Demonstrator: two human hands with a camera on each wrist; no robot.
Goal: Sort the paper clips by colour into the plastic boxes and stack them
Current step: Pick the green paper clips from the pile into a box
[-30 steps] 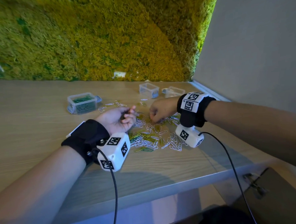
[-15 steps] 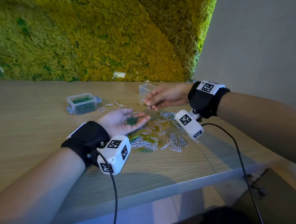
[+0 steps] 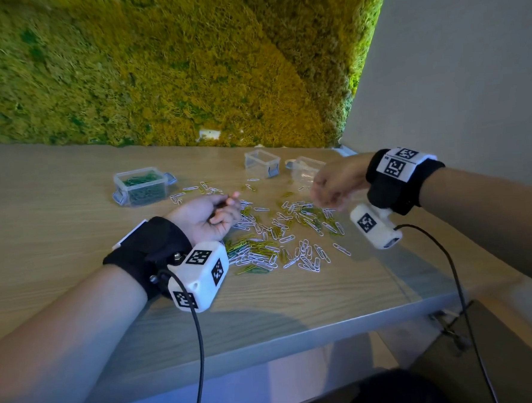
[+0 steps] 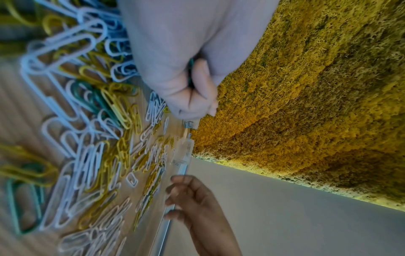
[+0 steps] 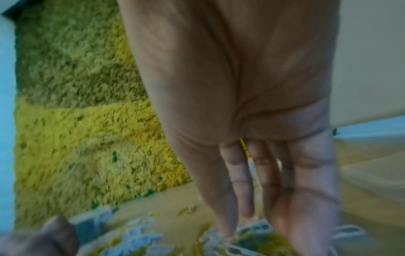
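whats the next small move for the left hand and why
Probably carry the left hand over to the box of green clips and tip its load in. Its fingers are curled round green clips, that box already holds only green ones and stands open to the hand's left, while the right hand hovers over the mixed pile.

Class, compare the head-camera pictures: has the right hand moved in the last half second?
Yes. The right hand has dropped back from the small empty clear plastic box toward the scattered paper clips.
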